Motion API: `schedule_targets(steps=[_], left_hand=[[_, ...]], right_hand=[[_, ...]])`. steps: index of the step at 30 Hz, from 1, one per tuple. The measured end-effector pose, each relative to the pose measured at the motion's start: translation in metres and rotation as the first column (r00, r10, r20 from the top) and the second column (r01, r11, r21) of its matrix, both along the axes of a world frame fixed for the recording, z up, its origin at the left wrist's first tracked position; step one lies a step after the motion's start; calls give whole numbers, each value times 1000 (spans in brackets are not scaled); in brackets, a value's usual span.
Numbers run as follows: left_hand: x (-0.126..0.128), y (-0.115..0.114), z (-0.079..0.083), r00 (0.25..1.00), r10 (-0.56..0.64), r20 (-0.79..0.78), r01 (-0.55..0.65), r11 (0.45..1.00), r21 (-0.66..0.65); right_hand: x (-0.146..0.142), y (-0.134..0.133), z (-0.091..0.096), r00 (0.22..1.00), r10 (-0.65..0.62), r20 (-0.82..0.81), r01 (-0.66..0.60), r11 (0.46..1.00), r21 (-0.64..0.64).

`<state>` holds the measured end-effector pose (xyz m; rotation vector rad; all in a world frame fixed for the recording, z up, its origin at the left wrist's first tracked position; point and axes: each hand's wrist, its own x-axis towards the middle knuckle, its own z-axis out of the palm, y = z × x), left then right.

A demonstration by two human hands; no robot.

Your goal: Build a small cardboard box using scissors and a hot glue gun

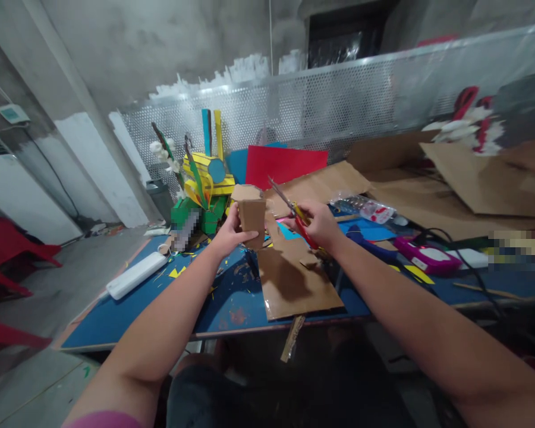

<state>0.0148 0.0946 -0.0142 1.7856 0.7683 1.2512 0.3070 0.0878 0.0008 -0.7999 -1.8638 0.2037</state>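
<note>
My left hand (232, 230) is closed around a small folded cardboard box (252, 215), held upright above the blue table. A flap at its top sticks out. In my right hand (317, 224) is a pair of scissors (301, 221) with red and yellow handles. The scissors' blades point up and left, a short way to the right of the box and apart from it. Under both hands lies a flat cardboard sheet (294, 285) at the table's front edge. A narrow cardboard strip (293, 339) shows just below that edge.
A white power bank-like bar (137, 275) lies at the left. Behind stand a yellow and green craft model (207, 172) and a red sheet (283, 166). To the right are a plastic bottle (368, 209), a magenta device (428, 255) with cables, and large cardboard pieces (485, 178).
</note>
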Motion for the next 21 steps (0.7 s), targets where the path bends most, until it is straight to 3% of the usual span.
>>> schedule_targets(steps=[6, 11, 14, 17, 19, 21], left_hand=[[6, -7, -1, 997, 58, -60, -48, 987, 151], [6, -11, 2, 986, 126, -106, -109, 982, 157], [9, -13, 4, 992, 118, -54, -113, 990, 89], [14, -12, 3, 983, 109, 146, -105, 994, -32], [17, -9, 2, 957, 120, 264, -87, 987, -132], [20, -6, 1, 953, 106, 283, -52, 980, -194]], right_hand=[[-3, -5, 2, 993, 106, 47, -109, 992, 65], [-2, -5, 2, 991, 124, 51, -127, 989, 70], [-1, -4, 1, 991, 123, 58, -127, 990, 66], [-3, -3, -3, 993, 118, 24, -118, 993, 20], [-5, -1, -8, 988, 138, -67, -143, 987, -73], [-9, 1, -14, 967, 171, -187, -209, 955, -210]])
